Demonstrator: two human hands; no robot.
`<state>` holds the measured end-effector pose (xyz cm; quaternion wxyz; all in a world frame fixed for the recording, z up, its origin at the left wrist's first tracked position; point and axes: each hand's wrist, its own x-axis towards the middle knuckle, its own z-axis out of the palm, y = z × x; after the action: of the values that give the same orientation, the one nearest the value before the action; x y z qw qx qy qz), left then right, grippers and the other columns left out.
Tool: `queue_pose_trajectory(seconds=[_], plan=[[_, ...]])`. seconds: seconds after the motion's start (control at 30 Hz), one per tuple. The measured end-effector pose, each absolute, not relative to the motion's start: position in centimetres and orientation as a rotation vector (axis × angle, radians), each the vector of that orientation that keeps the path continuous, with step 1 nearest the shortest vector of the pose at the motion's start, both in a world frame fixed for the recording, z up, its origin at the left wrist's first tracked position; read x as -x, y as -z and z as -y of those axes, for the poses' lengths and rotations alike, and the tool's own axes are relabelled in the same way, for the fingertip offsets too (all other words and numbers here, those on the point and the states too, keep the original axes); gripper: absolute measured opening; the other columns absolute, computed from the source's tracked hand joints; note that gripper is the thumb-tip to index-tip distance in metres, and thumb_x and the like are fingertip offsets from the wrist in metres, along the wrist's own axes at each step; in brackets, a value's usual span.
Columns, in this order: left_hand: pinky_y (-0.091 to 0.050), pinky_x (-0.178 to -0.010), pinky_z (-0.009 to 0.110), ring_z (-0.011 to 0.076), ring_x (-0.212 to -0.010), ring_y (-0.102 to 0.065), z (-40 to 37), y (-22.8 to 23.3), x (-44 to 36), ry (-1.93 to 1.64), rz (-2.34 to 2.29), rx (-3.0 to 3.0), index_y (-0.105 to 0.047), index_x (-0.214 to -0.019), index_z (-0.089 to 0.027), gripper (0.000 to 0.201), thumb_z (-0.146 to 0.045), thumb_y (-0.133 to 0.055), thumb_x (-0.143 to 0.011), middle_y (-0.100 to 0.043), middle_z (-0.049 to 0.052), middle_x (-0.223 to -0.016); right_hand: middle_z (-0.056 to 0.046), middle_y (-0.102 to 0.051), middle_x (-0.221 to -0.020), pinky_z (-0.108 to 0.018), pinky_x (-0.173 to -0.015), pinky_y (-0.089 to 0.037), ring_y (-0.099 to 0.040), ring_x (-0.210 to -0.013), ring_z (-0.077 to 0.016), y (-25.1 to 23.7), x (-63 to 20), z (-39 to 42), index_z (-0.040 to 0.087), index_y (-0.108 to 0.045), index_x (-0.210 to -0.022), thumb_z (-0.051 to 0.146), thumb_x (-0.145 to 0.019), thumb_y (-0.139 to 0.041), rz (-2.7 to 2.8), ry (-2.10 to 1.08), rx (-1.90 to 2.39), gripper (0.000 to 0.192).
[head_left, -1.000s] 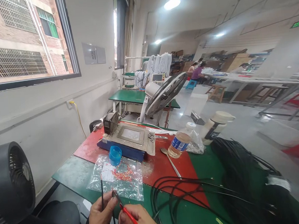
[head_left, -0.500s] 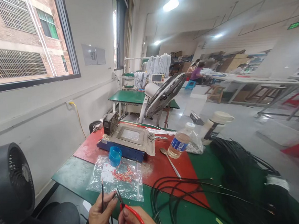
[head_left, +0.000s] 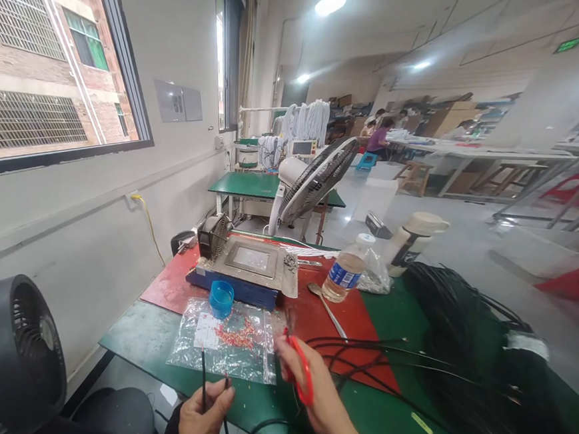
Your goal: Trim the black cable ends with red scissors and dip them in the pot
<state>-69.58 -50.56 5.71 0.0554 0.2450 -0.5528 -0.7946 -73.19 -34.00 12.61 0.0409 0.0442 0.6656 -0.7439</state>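
My left hand (head_left: 202, 414), low near the table's front edge, is closed on a thin black cable (head_left: 203, 374). One end stands upright with a bare tip. A second dark end pokes out between thumb and finger, and black cable hangs below. My right hand (head_left: 307, 376) grips red-handled scissors (head_left: 304, 369) to the right of the plastic bag; their blades are smeared by motion. The clear plastic bag (head_left: 182, 346) lies flat just beyond my left hand, with small orange-red bits (head_left: 236, 333) scattered over it. A blue cup (head_left: 222, 299) stands on the bag.
Behind the bag sits a blue-based heating device (head_left: 235, 290) with a small fan. A spoon (head_left: 331, 313) and a labelled bottle (head_left: 341, 276) are on the red mat (head_left: 304, 313). Black cables (head_left: 442, 318) cover the right side. A black fan (head_left: 23, 371) stands at left. People (head_left: 379, 138) sit far back.
My right hand has swung right and up with the scissors, away from the cable ends. My left hand keeps hold of the cable in nearly the same place.
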Motion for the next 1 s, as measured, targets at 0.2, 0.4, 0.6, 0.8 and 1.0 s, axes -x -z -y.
queue_pose_trajectory(seconds=[0.2, 0.4, 0.6, 0.8, 1.0], plan=[[-0.048, -0.067, 0.023, 0.0174, -0.069, -0.061, 50.1, -5.7, 69.9, 2.496, 1.840, -0.564, -0.075, -0.072, -0.016, 0.041, -0.042, -0.086, -0.043, -0.070, 0.006, -0.068, 0.004, -0.042, -0.055, -0.021, -0.049, -0.025, -0.036, -0.050, -0.0072, -11.4, 71.7, 35.8, 0.014, -0.050, -0.074, 0.057, -0.072, -0.062, -1.815, 2.138, 0.000, 0.045], [-0.048, -0.069, 0.023, 0.0181, -0.069, -0.060, 49.7, -7.5, 69.4, 2.496, 1.975, -0.465, -0.076, -0.069, -0.020, 0.032, -0.042, -0.084, -0.048, -0.068, 0.003, -0.064, 0.005, -0.042, -0.055, -0.021, -0.046, -0.022, -0.037, -0.046, -0.0057, -11.4, 71.6, 36.5, 0.014, -0.050, -0.072, 0.055, -0.068, -0.066, -1.622, 2.197, -0.035, 0.044], [-0.045, -0.064, 0.019, 0.0129, -0.065, -0.055, 49.7, -7.4, 69.4, 2.507, 1.971, -0.519, -0.076, -0.069, -0.022, 0.032, -0.041, -0.086, -0.045, -0.063, -0.001, -0.061, 0.005, -0.042, -0.051, -0.020, -0.045, -0.024, -0.036, -0.045, -0.0058, -11.4, 71.5, 36.1, 0.013, -0.053, -0.072, 0.046, -0.066, -0.068, -1.568, 2.219, -0.072, 0.037], [-0.045, -0.070, 0.021, 0.0147, -0.071, -0.056, 49.9, -6.8, 69.7, 2.582, 2.018, -0.412, -0.076, -0.074, -0.020, 0.032, -0.039, -0.085, -0.049, -0.063, 0.001, -0.066, 0.005, -0.043, -0.052, -0.020, -0.041, -0.024, -0.036, -0.042, -0.0059, -11.3, 71.5, 36.1, 0.013, -0.052, -0.070, 0.050, -0.066, -0.066, -1.446, 2.267, -0.124, 0.040], [-0.044, -0.065, 0.018, 0.0127, -0.068, -0.055, 49.3, -7.0, 69.5, 2.581, 1.897, -0.597, -0.075, -0.071, -0.016, 0.040, -0.041, -0.087, -0.042, -0.063, 0.001, -0.065, 0.005, -0.043, -0.051, -0.018, -0.039, -0.025, -0.036, -0.042, -0.0056, -11.2, 71.6, 36.2, 0.013, -0.053, -0.069, 0.049, -0.064, -0.069, -1.387, 2.277, -0.147, 0.040]])
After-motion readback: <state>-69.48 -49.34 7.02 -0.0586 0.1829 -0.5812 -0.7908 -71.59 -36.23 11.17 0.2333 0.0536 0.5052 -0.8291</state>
